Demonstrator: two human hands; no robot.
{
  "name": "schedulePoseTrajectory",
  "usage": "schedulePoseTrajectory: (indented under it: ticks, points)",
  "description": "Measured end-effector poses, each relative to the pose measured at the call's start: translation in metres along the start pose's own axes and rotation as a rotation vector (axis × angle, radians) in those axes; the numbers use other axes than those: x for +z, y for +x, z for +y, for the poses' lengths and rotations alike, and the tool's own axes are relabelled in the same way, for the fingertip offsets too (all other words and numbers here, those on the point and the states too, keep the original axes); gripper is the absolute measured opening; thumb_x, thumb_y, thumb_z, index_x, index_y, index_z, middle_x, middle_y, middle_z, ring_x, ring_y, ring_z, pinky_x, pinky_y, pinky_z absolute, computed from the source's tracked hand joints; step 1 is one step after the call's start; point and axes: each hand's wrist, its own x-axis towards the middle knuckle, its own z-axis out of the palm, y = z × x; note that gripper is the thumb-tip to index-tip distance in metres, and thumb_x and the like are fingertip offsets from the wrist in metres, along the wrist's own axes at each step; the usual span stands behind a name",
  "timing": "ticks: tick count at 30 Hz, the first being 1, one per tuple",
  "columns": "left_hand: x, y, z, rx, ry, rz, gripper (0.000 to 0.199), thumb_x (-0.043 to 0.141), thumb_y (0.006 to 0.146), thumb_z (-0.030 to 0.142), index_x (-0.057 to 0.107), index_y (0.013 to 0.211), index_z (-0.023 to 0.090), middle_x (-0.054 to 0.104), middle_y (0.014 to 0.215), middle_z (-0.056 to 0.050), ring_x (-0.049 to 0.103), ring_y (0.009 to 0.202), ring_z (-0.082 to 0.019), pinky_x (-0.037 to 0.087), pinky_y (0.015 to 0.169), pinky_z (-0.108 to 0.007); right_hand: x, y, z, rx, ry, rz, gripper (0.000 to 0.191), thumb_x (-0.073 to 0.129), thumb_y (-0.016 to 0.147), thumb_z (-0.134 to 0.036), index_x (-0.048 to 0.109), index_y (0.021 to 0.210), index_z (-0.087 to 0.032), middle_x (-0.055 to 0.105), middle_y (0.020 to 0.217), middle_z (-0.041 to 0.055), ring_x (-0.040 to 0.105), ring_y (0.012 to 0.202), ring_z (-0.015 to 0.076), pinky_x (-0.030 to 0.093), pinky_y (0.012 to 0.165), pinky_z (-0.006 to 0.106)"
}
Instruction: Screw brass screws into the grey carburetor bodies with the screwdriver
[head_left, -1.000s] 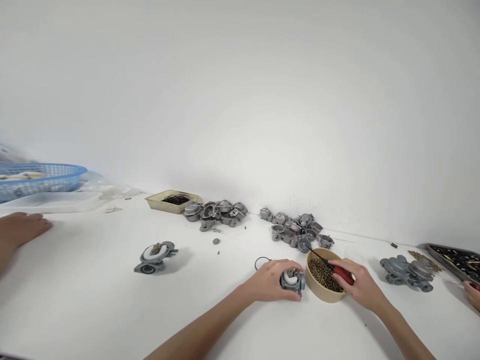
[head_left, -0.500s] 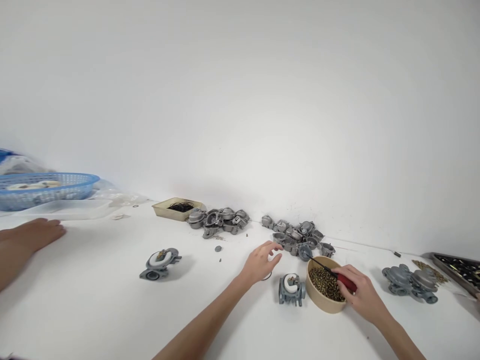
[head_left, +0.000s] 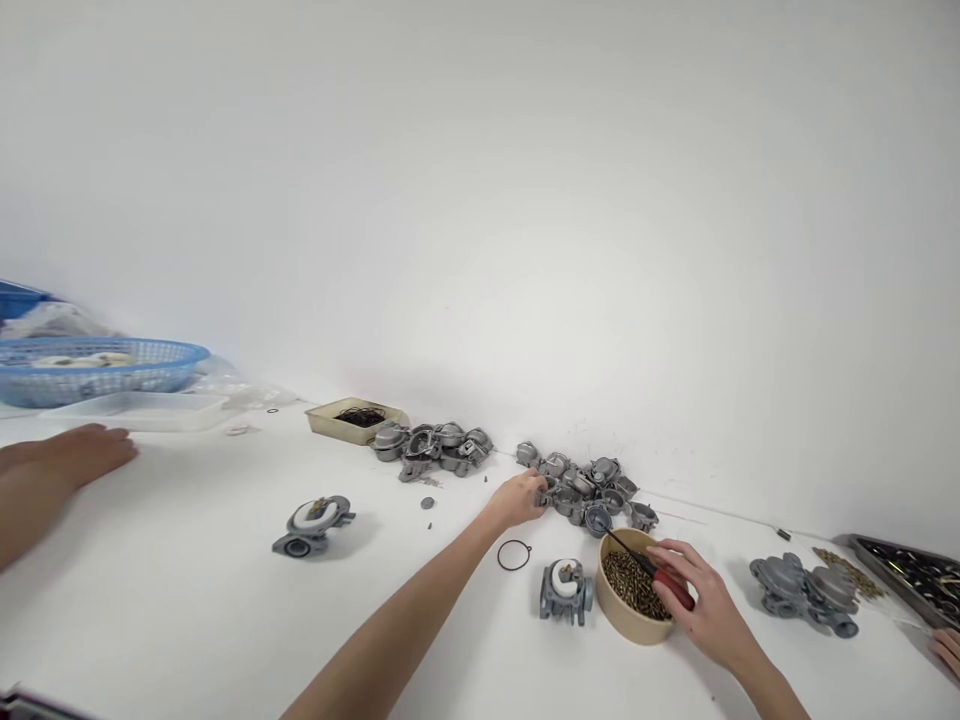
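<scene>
My left hand (head_left: 521, 497) reaches to the near left edge of a pile of grey metal bowls (head_left: 577, 485), its fingers closed around one of them. In my right hand (head_left: 701, 600) is a screwdriver with a red handle (head_left: 673, 588); its dark shaft slants over a round tan tub (head_left: 636, 628) full of small brass parts (head_left: 634, 583), toward a bowl at the pile's front. Left of the tub stands a grey carburetor body (head_left: 566, 592) with a white float. A black rubber ring (head_left: 514, 555) lies beside my left forearm.
Another carburetor body (head_left: 315, 524) sits at left, with more bowls (head_left: 431, 446) behind it near a tray of black rings (head_left: 352, 420). A blue basket (head_left: 165, 365) and another person's hand (head_left: 90, 455) are far left. Assembled bodies (head_left: 802, 592), a dark tray (head_left: 900, 575) and someone's fingers (head_left: 949, 648) are right.
My left hand has moved forward to the bowl pile and closed on a bowl, uncovering the black ring. My right hand still holds the screwdriver. The view has shifted slightly.
</scene>
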Motion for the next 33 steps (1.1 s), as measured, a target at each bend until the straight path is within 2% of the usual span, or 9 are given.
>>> schedulePoseTrajectory:
  ticks: [4, 8, 11, 15, 19, 22, 28, 31, 33]
  points:
    - [-0.014, -0.015, 0.001, -0.015, -0.186, 0.112, 0.029, 0.077, 0.091, 0.037, 0.069, 0.111, 0.018, 0.067, 0.119, -0.010, 0.064, 0.108, -0.027, 0.054, 0.100, -0.047, 0.002, -0.004, 0.002, -0.051, -0.044, 0.024, 0.039, 0.054, 0.103, -0.047, 0.068, 0.135, -0.029, 0.057, 0.144, 0.0128, 0.062, 0.127, 0.0304, 0.057, 0.105, 0.044]
    - [-0.031, -0.043, 0.017, -0.057, -0.472, 0.164, 0.043, 0.084, 0.078, 0.045, 0.069, 0.109, 0.019, 0.068, 0.114, -0.010, 0.065, 0.101, -0.028, 0.056, 0.095, -0.044, 0.006, -0.007, -0.005, -0.156, -0.109, 0.079, 0.037, 0.052, 0.106, -0.042, 0.063, 0.141, -0.033, 0.053, 0.149, 0.0107, 0.060, 0.133, 0.0300, 0.060, 0.103, 0.043]
    - [-0.035, -0.066, 0.038, -0.071, -0.745, 0.058, 0.054, 0.081, 0.078, 0.059, 0.068, 0.109, 0.016, 0.070, 0.094, -0.008, 0.068, 0.086, -0.024, 0.061, 0.081, -0.040, 0.008, -0.006, -0.016, -0.282, -0.168, 0.155, 0.039, 0.052, 0.106, -0.035, 0.059, 0.145, -0.034, 0.051, 0.151, 0.0104, 0.060, 0.132, 0.0298, 0.063, 0.096, 0.040]
    - [-0.032, -0.085, 0.063, -0.041, -1.059, -0.126, 0.064, 0.076, 0.076, 0.073, 0.067, 0.101, 0.014, 0.067, 0.084, -0.006, 0.064, 0.070, -0.017, 0.061, 0.069, -0.033, 0.013, 0.003, -0.042, -0.463, -0.200, 0.214, 0.047, 0.054, 0.105, -0.024, 0.051, 0.152, -0.030, 0.046, 0.156, 0.0129, 0.060, 0.133, 0.0297, 0.062, 0.100, 0.042]
    - [-0.032, -0.093, 0.077, -0.031, -1.248, -0.311, 0.064, 0.079, 0.072, 0.074, 0.065, 0.087, 0.014, 0.055, 0.066, 0.001, 0.051, 0.054, -0.011, 0.056, 0.059, -0.028, 0.025, 0.017, -0.072, -0.604, -0.195, 0.180, 0.052, 0.055, 0.105, -0.022, 0.044, 0.156, -0.027, 0.039, 0.161, 0.0166, 0.058, 0.136, 0.0303, 0.060, 0.103, 0.046]
    - [-0.035, -0.097, 0.085, -0.044, -1.337, -0.420, 0.061, 0.080, 0.073, 0.072, 0.066, 0.086, 0.014, 0.041, 0.059, 0.007, 0.039, 0.049, -0.007, 0.052, 0.055, -0.024, 0.034, 0.027, -0.090, -0.666, -0.224, 0.159, 0.049, 0.057, 0.106, -0.027, 0.046, 0.153, -0.023, 0.043, 0.159, 0.0186, 0.060, 0.134, 0.0288, 0.063, 0.098, 0.042]
    - [-0.035, -0.103, 0.095, -0.048, -1.314, -0.509, 0.063, 0.073, 0.075, 0.077, 0.065, 0.088, 0.016, 0.038, 0.059, 0.008, 0.038, 0.049, -0.008, 0.051, 0.057, -0.024, 0.044, 0.030, -0.094, -0.711, -0.234, 0.249, 0.049, 0.058, 0.104, -0.020, 0.051, 0.152, -0.021, 0.065, 0.137, 0.0149, 0.068, 0.122, 0.0262, 0.063, 0.098, 0.039]
    - [-0.037, -0.104, 0.092, 0.059, -0.944, -0.328, 0.063, 0.056, 0.087, 0.080, 0.066, 0.087, 0.018, 0.053, 0.068, 0.001, 0.052, 0.061, -0.015, 0.054, 0.065, -0.030, 0.044, 0.022, -0.084, -0.686, -0.239, 0.303, 0.056, 0.063, 0.099, -0.015, 0.050, 0.153, -0.022, 0.070, 0.127, 0.0121, 0.070, 0.116, 0.0262, 0.063, 0.098, 0.039]
    - [-0.039, -0.104, 0.087, 0.162, -0.691, -0.187, 0.055, 0.053, 0.093, 0.073, 0.071, 0.094, 0.020, 0.066, 0.091, -0.006, 0.059, 0.082, -0.020, 0.053, 0.077, -0.032, 0.043, 0.016, -0.075, -0.590, -0.219, 0.327, 0.056, 0.064, 0.097, -0.017, 0.052, 0.152, -0.022, 0.070, 0.129, 0.0115, 0.070, 0.116, 0.0275, 0.063, 0.097, 0.040]
